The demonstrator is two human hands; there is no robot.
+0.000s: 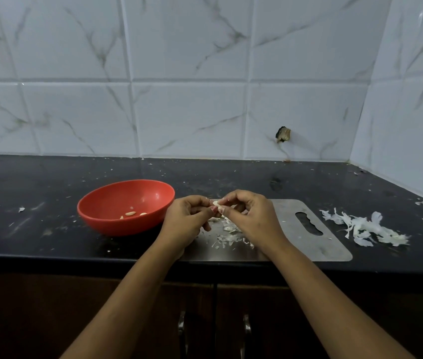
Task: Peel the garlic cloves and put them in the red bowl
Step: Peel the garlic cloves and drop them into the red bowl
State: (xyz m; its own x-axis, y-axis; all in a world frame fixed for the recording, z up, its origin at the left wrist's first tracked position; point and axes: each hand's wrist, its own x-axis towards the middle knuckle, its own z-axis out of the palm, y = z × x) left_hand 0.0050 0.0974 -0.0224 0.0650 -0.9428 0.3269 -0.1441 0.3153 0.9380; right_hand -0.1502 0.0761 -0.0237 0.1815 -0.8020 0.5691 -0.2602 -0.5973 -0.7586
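Head view looks down on both my hands meeting over the near left part of a steel cutting board [298,246] that lies flat on the black tabletop [49,177]. My left hand [187,216] and my right hand [253,213] each have fingertips curled in and pinched on the same garlic clove [216,203], which sits between them in the air above the board; it is small and partly hidden by my fingers, so I cannot tell how much skin it still wears. Below my hands a scatter of small peel bits [231,233] lies on the board. The red bowl [117,226] stands on the tabletop just left of the board, close beside my left hand, and a few peeled cloves [130,214] rest on its bottom. To the right of the board, apart from it, a looser heap of papery skins [365,228] lies on the tabletop, and tiny white flecks are strewn across the dark surface. Behind it all rises a white marbled tile wall [179,99] with a small dark hole [282,134] low down on the right. Under the tabletop edge I see dark cabinet doors with two metal handles [181,325].
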